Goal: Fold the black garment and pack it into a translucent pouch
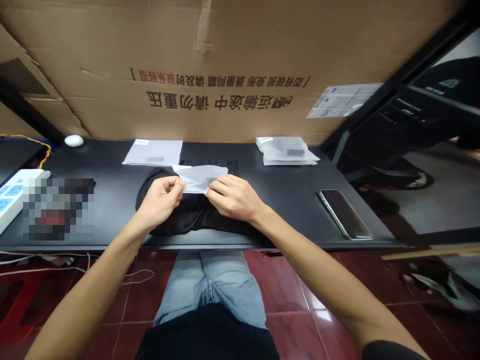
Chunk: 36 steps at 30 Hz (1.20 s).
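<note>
A small frosted white plastic bag (197, 177) is held up over the desk between both hands. My left hand (159, 197) pinches its left edge, with the fingers closed. At the bag's lower right corner my right hand (236, 196) is closed on it, partly covering a dark printed label. Beneath the bag and the hands lies a piece of black cloth (187, 217), spread on the desk. Behind it, one frosted bag (153, 152) lies flat to the left, and a small stack of similar bags (287, 151) lies to the right.
On the black desk (285, 190) a phone (344, 214) lies near the right end. A white power strip (18, 190), a blurred-out object (58, 210) and a white rounded object (74, 140) are at the left. A large cardboard sheet (225, 45) stands behind. Another person (450, 95) is at the right.
</note>
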Each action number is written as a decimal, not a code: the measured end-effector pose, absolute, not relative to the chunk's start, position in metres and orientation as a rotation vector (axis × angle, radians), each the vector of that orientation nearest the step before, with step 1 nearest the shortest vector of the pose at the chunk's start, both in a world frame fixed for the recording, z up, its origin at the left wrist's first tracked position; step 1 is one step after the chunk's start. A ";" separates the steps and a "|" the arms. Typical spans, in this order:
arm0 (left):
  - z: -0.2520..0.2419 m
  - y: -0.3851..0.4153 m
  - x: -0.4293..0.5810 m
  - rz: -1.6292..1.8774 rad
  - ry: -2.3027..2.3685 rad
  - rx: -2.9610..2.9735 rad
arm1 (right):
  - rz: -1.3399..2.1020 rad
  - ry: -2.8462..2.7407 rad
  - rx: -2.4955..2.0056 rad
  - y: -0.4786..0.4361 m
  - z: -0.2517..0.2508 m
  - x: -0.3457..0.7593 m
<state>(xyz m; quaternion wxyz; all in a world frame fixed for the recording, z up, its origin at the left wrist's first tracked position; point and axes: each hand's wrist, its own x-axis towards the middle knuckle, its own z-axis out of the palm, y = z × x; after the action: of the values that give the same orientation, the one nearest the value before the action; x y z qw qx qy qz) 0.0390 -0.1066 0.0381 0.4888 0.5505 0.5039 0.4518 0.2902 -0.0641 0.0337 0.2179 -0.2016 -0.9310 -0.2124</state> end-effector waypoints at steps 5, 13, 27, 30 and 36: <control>0.043 -0.111 0.039 1.165 1.213 1.293 | -0.532 -2.554 -0.564 -0.065 0.032 0.304; 0.058 -0.116 0.025 1.377 1.174 1.191 | -0.310 -2.490 -0.677 -0.065 0.025 0.341; 0.072 -0.140 0.085 1.523 0.883 1.512 | 0.413 -2.317 -0.832 -0.098 0.042 0.312; 0.073 -0.140 0.093 1.478 0.820 1.598 | 0.489 -2.307 -0.855 -0.097 0.051 0.304; 0.054 -0.115 0.053 1.010 1.049 2.252 | 0.052 -2.282 -0.982 -0.036 0.080 0.381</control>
<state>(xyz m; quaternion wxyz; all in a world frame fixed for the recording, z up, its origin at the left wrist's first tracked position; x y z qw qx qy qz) 0.0526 -0.1152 0.0545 0.2278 0.8176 0.3808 0.3668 0.3813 -0.0357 0.0797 0.3224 -0.3739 -0.8694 0.0197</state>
